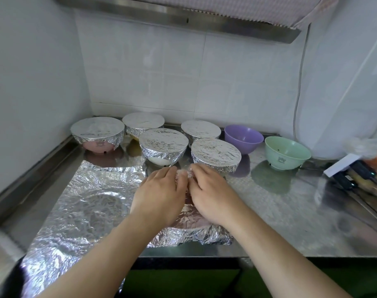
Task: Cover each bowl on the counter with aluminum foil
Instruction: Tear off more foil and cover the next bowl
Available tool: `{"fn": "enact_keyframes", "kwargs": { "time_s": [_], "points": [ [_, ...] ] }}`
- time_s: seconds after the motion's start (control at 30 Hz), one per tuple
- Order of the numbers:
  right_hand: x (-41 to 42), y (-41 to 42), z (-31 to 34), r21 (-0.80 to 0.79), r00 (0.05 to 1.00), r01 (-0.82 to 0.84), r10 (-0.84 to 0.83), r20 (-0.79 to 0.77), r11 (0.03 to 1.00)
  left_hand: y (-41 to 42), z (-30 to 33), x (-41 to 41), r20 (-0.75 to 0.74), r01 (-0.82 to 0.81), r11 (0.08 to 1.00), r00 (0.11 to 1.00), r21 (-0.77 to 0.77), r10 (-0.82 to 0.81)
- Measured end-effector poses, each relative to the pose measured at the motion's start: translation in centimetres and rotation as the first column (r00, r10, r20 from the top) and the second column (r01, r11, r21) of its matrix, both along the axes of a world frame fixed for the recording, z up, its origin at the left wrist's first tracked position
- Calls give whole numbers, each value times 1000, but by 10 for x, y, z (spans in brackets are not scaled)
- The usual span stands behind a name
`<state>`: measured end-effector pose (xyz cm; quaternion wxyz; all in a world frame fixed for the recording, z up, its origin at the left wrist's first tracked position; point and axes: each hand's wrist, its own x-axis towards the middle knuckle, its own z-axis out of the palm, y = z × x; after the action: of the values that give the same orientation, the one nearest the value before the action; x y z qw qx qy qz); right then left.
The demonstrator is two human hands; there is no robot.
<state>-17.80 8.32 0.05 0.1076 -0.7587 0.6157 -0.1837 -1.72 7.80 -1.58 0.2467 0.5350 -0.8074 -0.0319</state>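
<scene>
Several foil-covered bowls (163, 145) stand at the back of the steel counter (290, 211). A purple bowl (243, 138) and a green bowl (287, 152) stand uncovered to their right. Near the front edge a bowl under a foil sheet (191, 235) sits beneath my hands; only a pinkish patch of it shows. My left hand (159, 196) and my right hand (213, 194) lie side by side on top of it, fingers curled over the far edge of the foil. A large crumpled foil sheet (82, 209) lies flat to the left.
Tiled walls close off the left and back. A range hood (183, 16) hangs overhead. At the right edge lie a bag and dark-handled tools (355, 177). The counter's front edge runs just under my forearms.
</scene>
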Motion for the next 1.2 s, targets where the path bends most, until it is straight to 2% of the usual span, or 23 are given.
{"fn": "enact_keyframes", "kwargs": {
  "time_s": [0.07,0.17,0.27,0.37,0.4,0.5,0.63,0.67,0.73,0.83,0.9,0.97,1.0,1.07,1.13,1.2],
  "points": [
    [6,3,-6,-47,996,41,-44,-80,998,2,-1,-1,37,-17,999,999,-31,18],
    [10,9,-12,-100,988,98,-108,-106,990,3,-1,1,85,-33,999,996,31,30],
    [8,6,-18,-94,970,-28,5,-242,995,-2,1,0,118,-22,995,993,94,10],
    [6,6,-15,-19,990,-1,-1,-138,1000,-11,5,0,-37,17,999,999,45,-15],
    [6,5,-13,-22,997,-2,0,-74,1000,-9,6,0,-42,32,999,999,41,-30],
    [0,3,-4,-10,996,-46,46,73,999,2,2,-2,104,38,999,994,13,-39],
    [-5,-1,7,47,989,-127,123,86,991,-2,9,2,61,76,980,994,185,-89],
    [-7,-2,7,51,987,-143,139,81,988,-5,8,1,50,87,982,994,169,-96],
    [-10,-2,9,31,991,-134,133,16,991,-6,7,2,30,86,992,996,93,-90],
    [-3,11,5,-97,999,-38,34,-42,995,1,3,-1,-13,1,998,1000,58,0],
    [10,24,-2,-152,998,34,-41,-38,988,0,1,-6,-76,-70,993,994,95,77],
    [18,29,-13,-138,992,78,-90,-84,987,1,1,-7,-131,-142,984,979,106,155],
    [17,26,-20,-114,987,89,-104,-125,989,2,1,-8,-107,-144,984,982,102,155],
    [12,13,-28,-94,977,75,-92,-192,993,8,8,-5,1,-88,975,996,206,89],
    [6,7,-26,-88,979,39,-56,-198,995,2,9,-1,72,-40,989,997,145,30],
    [1,8,-20,-99,957,-82,51,-285,992,-4,21,-2,-109,41,983,994,180,-22]
  ]
}}
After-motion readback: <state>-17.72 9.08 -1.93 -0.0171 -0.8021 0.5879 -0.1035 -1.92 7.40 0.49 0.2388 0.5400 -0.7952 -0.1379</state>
